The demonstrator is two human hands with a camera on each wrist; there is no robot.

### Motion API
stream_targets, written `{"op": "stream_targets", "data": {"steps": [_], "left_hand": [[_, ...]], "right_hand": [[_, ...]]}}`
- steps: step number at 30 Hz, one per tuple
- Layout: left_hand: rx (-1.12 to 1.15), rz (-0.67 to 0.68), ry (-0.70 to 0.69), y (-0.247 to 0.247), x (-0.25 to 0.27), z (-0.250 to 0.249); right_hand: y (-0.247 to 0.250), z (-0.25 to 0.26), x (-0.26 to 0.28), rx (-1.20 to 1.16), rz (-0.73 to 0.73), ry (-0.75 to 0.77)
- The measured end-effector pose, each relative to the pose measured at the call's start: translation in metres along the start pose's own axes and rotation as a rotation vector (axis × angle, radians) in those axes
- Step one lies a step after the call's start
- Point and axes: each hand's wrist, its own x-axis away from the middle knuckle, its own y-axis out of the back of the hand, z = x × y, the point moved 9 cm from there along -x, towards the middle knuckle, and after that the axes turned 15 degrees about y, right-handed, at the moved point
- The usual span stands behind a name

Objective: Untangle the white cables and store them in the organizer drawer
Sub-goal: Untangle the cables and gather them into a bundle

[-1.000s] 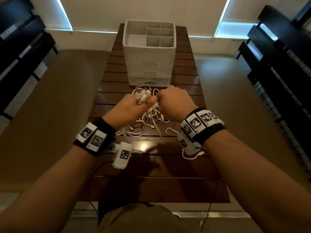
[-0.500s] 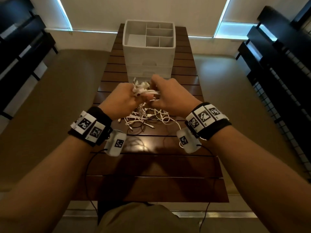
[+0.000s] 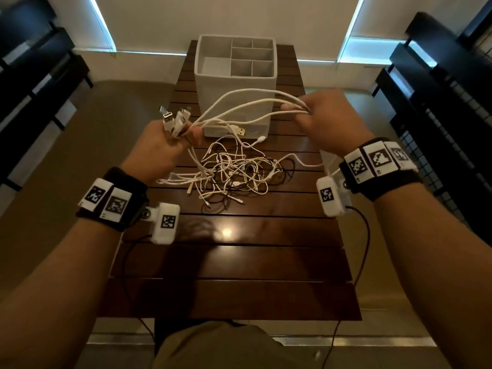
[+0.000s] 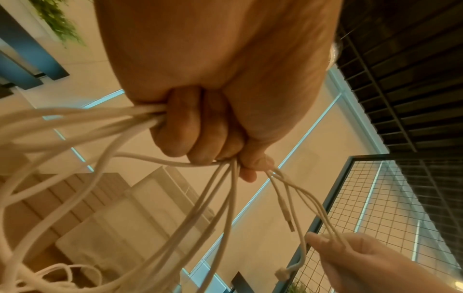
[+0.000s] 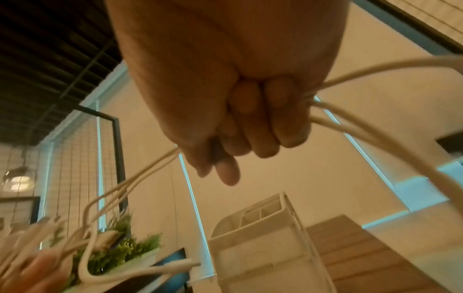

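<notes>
My left hand (image 3: 159, 145) grips a bunch of white cables (image 3: 239, 107) near their USB plugs (image 3: 173, 119), fingers curled tight. My right hand (image 3: 327, 118) fists the same strands further along, stretched between both hands above the table (image 3: 239, 262). Rest of the tangle (image 3: 231, 174) lies on the table, in front of the organizer (image 3: 234, 83).

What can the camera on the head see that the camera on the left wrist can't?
Only the head view shows the USB plugs sticking up from the left hand, the open compartments on top of the organizer, and black cables in the pile on the table. Only the left wrist view shows the left hand's curled fingers from below. Both show the right hand gripping the white cables.
</notes>
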Motion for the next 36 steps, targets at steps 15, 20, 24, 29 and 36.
{"op": "stream_targets", "data": {"steps": [15,20,24,29,36], "left_hand": [[-0.252,0.432,0.256,-0.109,0.014,0.042],[-0.190,0.514,0.202,-0.135,0.023,0.027],[0.007,0.399,0.248,-0.118,0.022,0.045],[0.508,0.118,0.486,-0.070,0.018,0.071],[0.986,0.143,0.538,-0.076,0.016,0.064]], "right_hand": [[-0.136,0.010,0.040,0.070,0.590,0.025],[-0.181,0.037,0.056,-0.304,0.590,0.011],[-0.180,0.014,0.066,-0.211,0.548,0.042],[-0.180,-0.057,0.096,0.248,0.740,-0.158],[-0.179,-0.010,0.075,0.044,0.783,-0.085]]}}
